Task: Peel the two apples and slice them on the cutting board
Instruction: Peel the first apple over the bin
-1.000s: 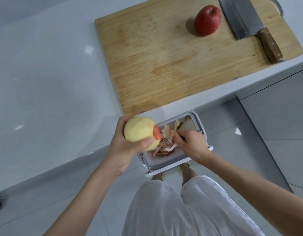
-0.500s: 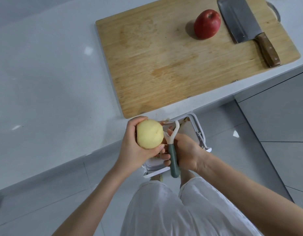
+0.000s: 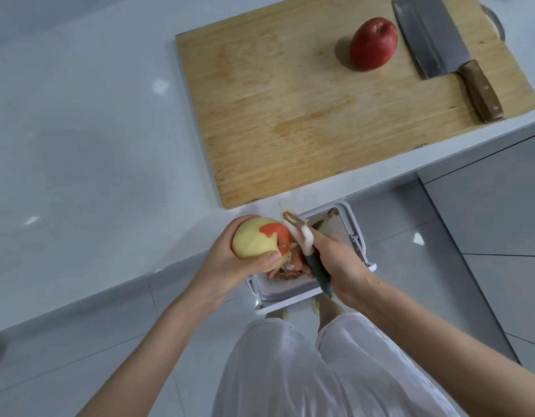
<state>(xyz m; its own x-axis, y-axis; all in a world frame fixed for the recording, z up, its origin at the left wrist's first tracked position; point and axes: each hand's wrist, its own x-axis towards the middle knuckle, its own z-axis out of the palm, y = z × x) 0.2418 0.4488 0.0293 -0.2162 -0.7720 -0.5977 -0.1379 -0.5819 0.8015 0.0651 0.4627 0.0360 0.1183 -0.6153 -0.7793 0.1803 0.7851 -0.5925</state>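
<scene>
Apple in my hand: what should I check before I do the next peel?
1. Left hand fingers grip the half-peeled apple: ok.
2. Right hand holds the peeler by its green handle: ok.
3. Peeler head sits next to the red skin patch: ok.
4. Blade is touching the skin: cannot tell.
5. Bin sits below the peeler to catch the peel: ok.
6. Left thumb is out of the blade's way: cannot tell, it is close to the patch.
7. Other apple on the cutting board is peeled: not ok, all red.
</scene>
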